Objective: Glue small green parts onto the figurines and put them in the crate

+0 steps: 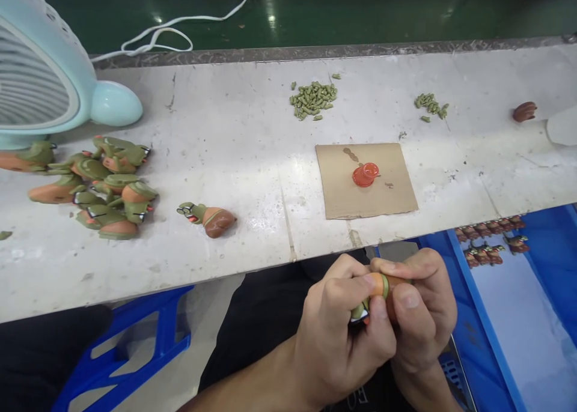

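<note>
Over the table's front edge, both hands hold one small turtle figurine (379, 284) with a green head and an orange body. My left hand (340, 319) is closed around its head and body. Closed too, my right hand (424, 316) pinches the brown part at the figurine's other end; the fingers hide much of it. On the table to the left lies a similar figurine (219, 221) with a brown part on its end. Farther left is a heap of green and orange figurines (118, 227) that show no brown part.
A small red cup (364, 175) sits on a cardboard piece (342, 200). Behind lie a larger pile of small green pieces (312, 101) and a smaller pile (431, 104). A brown part (525, 112) is far right, a light-blue fan (83, 81) left. Rows of figurines stand in a blue bin (478, 307).
</note>
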{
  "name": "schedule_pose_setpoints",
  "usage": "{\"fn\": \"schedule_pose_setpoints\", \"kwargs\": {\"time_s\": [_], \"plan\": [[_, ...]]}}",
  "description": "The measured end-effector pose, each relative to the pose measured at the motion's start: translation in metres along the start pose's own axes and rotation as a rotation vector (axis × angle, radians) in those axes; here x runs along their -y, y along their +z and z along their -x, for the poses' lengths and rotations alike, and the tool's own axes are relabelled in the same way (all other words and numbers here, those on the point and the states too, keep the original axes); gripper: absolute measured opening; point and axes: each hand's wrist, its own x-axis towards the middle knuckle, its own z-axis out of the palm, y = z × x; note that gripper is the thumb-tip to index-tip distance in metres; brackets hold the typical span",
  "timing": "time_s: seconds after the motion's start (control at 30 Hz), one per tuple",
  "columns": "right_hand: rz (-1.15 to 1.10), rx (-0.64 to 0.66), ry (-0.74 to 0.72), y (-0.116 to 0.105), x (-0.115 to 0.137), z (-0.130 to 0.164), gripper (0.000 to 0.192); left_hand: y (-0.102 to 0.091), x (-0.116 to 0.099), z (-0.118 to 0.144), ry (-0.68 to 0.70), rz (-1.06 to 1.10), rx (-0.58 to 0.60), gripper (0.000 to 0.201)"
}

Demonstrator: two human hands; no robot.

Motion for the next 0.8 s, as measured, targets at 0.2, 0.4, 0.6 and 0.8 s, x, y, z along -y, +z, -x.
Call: {"fn": "schedule_pose_setpoints", "kwargs": {"time_s": [0.2, 0.4, 0.6, 0.8], "plan": [[0.017, -0.033, 0.016, -0.002, -0.006, 0.006, 0.013, 0.001, 0.001, 0.001, -0.005, -0.003, -0.012, 0.032], [-0.063, 0.015, 0.015, 0.001, -0.007, 0.003, 0.01, 0.002, 0.002, 0.001, -0.012, 0.0, -0.024, 0.033], [-0.014, 0.027, 0.009, 0.003, -0.004, -0.008, 0.019, -0.001, 0.004, 0.003, -0.054, 0.049, -0.009, 0.027], [0.221, 0.007, 0.046, -0.012, 0.004, -0.009, 0.022, -0.002, 0.008, -0.004, -0.041, 0.031, 0.003, 0.022]]}}
